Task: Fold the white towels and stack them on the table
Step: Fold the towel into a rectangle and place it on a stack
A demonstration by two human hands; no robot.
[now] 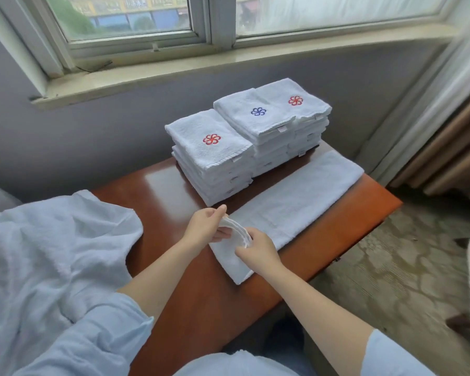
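Both the left hand (pixel 207 226) and right hand (pixel 259 248) pinch the layered near end of the white towel (pixel 296 202) lying along the surface (pixel 171 194) beside the folded stacks (pixel 244 137); an uneven pull would likely skew those layers into a crooked fold.

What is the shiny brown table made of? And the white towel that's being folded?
The table looks like wood with a glossy varnish, though it may be veneer: window light reflects off it. The towel looks like cotton terry: soft, nubby, matte surface.
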